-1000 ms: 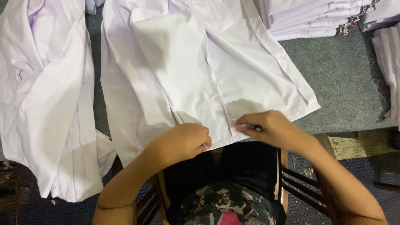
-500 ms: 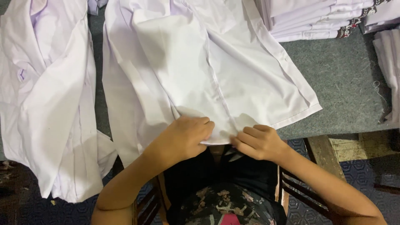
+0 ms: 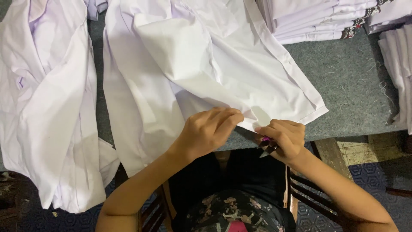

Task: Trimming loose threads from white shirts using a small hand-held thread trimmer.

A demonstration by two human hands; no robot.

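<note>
A white shirt [image 3: 193,73] lies spread on the grey felt table [image 3: 356,90], its lower edge at the table's near side. My left hand [image 3: 208,129] pinches a fold of the shirt's lower edge and lifts it off the table. My right hand [image 3: 285,137] is closed around small thread snips [image 3: 259,139] with a pink spot on the handle; the dark blade points left toward the pinched cloth. The two hands are close together at the table's front edge.
Another white shirt [image 3: 47,107] hangs over the table's left side. A stack of folded white garments [image 3: 317,19] sits at the back right, more white cloth [image 3: 399,64] at the far right. A wooden chair frame [image 3: 307,189] is below, beside my lap.
The shirt's lower edge has been gathered and lifted by my left hand. My right hand moved slightly right and down, and the snips' blade now shows between the hands.
</note>
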